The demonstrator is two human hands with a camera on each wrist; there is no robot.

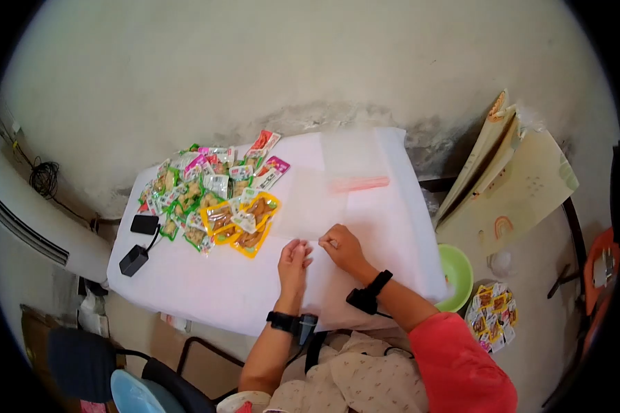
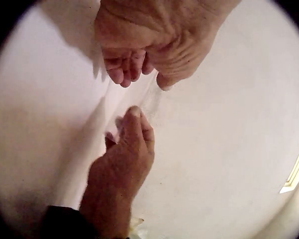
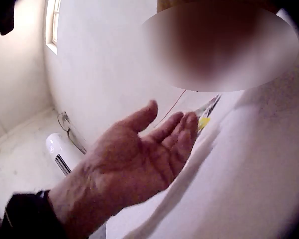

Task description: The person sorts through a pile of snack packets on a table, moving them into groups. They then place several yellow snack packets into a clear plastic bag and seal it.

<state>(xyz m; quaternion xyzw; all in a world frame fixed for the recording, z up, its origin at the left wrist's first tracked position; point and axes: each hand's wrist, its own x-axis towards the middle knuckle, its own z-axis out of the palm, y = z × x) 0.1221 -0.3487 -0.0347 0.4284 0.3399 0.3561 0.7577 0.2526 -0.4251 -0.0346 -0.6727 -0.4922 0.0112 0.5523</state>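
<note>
A clear plastic bag [image 1: 310, 203] lies flat on the white-covered table, its near edge close to both hands. My right hand [image 1: 341, 246] pinches the near edge of the bag between thumb and curled fingers; in the left wrist view the right hand [image 2: 122, 159] shows thumb against forefinger beside a faint sheer film [image 2: 152, 97]. Just left of it, my left hand [image 1: 294, 265] is raised with relaxed fingers. From the right wrist view, the left hand [image 3: 139, 159] turns its palm up, thumb apart from the fingers. The right hand is blurred there.
Several packaged snacks [image 1: 186, 186] heap on the table's left, with yellow-edged packs [image 1: 248, 220] nearest. A black phone-like slab [image 1: 145, 224] and a black box [image 1: 133, 260] lie beside them. Further back is clear film with a red strip [image 1: 360, 184]. A green basin [image 1: 456, 275] stands right.
</note>
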